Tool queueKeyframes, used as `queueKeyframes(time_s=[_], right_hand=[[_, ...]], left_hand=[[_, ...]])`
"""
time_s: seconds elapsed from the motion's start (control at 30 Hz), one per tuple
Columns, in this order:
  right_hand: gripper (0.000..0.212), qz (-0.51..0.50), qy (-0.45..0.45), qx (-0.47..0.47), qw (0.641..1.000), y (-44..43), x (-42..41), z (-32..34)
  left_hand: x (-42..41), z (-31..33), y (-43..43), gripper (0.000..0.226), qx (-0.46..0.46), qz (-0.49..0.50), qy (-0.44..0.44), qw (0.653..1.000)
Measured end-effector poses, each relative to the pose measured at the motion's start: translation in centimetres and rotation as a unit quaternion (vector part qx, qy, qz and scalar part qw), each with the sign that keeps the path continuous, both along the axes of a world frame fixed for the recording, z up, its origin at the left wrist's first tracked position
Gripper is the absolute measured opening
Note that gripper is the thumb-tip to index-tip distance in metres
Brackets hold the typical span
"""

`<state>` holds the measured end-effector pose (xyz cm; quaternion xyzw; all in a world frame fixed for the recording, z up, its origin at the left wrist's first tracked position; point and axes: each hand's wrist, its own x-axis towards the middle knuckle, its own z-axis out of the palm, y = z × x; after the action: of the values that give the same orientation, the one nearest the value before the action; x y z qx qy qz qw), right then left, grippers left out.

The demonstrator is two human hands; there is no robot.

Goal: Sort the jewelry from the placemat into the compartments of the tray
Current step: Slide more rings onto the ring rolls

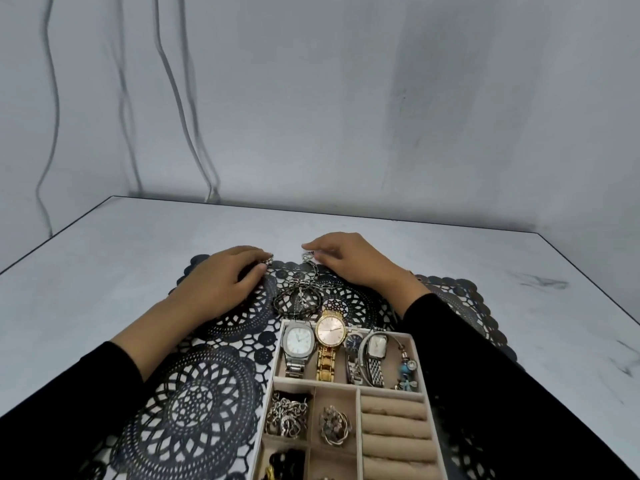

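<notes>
Bracelet (298, 301) on placemat (194, 403) — just beside tray (277, 355).

Tray (268, 407): one. Watches in its far compartment: four: silver watch (298, 339), gold watch (330, 332), blue-dialled watch (354, 342), rectangular watch (376, 345). Charm bangle (409, 365) beside them: one. Placemat (194, 400) beneath the tray: one. Chains (304, 289) beyond the tray: tangled, uncountable. Hands: two, left hand (225, 278), right hand (353, 263).

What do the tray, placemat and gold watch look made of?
Tray: beige, matte, soft-looking lining, probably velvet or suede-like fabric. Placemat: flat black openwork cut-outs, likely vinyl or plastic, possibly crochet. Gold watch: polished gold-tone metal, judging by its shiny links.
</notes>
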<state>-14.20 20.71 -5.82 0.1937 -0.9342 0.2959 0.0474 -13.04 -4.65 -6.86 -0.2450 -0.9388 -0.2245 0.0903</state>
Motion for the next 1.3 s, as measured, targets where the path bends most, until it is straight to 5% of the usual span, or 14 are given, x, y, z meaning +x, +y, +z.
queueKeyframes(time_s=[0.53,0.77,1.03,1.3], right_hand=[[0.020,-0.010,0.022,0.022,0.999,-0.2,-1.0,0.0],[0.009,-0.036,0.001,-0.036,0.999,0.3,-0.5,0.4],[0.007,-0.049,-0.001,-0.088,0.995,0.9,-0.1,0.8],[0.006,-0.073,-0.021,-0.205,0.976,1.7,1.0,1.7]], left_hand=[[-2.1,0.8,0.6,0.010,0.031,-0.030,0.004,0.999],[-1.7,0.9,1.0,0.023,-0.024,-0.061,0.033,0.997],[-1.6,1.0,0.9,0.011,-0.023,-0.057,0.028,0.998],[-0.8,1.8,1.1,0.006,0.095,-0.022,-0.021,0.995]])
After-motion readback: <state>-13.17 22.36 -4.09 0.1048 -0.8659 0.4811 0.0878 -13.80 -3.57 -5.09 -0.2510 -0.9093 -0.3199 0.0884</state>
